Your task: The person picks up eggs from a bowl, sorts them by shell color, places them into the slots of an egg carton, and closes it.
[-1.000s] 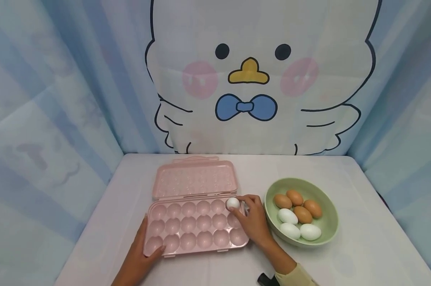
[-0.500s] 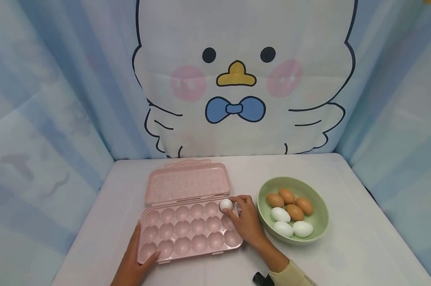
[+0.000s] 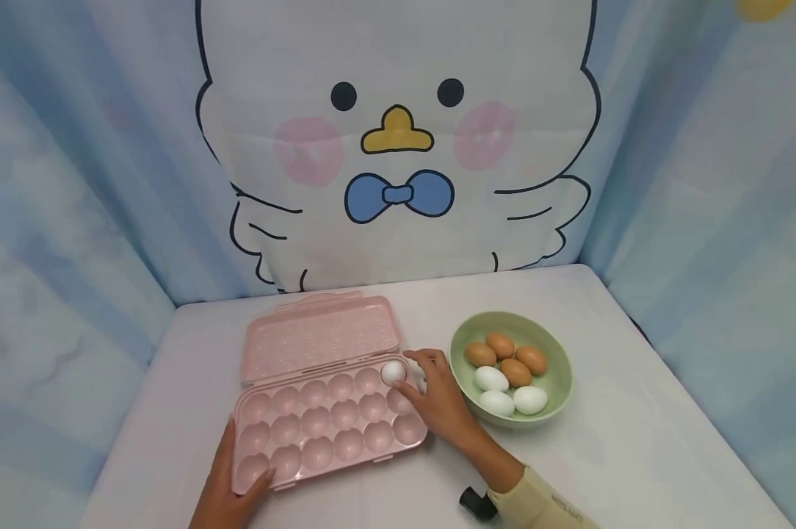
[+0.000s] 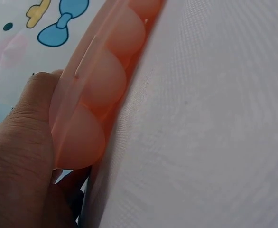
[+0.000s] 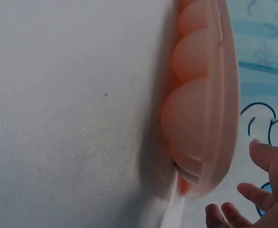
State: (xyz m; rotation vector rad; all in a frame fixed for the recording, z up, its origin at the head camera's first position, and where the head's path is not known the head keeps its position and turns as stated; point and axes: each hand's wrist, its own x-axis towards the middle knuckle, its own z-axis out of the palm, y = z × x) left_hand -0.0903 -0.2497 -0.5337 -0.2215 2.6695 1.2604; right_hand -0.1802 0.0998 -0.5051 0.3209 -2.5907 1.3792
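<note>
A pink plastic egg carton point(image 3: 332, 419) lies with its lid point(image 3: 321, 338) folded back, several rows of round cups facing up. One white egg point(image 3: 393, 372) sits in the back right corner cup. My left hand point(image 3: 229, 481) grips the carton's front left corner, thumb on the front rim and fingers along the side. In the left wrist view, the left hand point(image 4: 23, 152) holds the carton's edge point(image 4: 94, 90). My right hand point(image 3: 434, 397) is at the corner egg with thumb and fingers spread. The right wrist view shows the right hand point(image 5: 260, 190) holding nothing.
To the right, close beside my right hand, stands a green bowl point(image 3: 563, 393) with several brown eggs point(image 3: 515, 372) and white eggs point(image 3: 530, 400). A black object point(image 3: 477, 505) shows by my right sleeve point(image 3: 537, 503). A curtain with a cartoon figure rises behind the white table point(image 3: 642, 455).
The head view has swung to the right, so everything appears further left. My right thumb and fingers have loosened around the white egg, which stays in its cup. The left hand keeps its grip.
</note>
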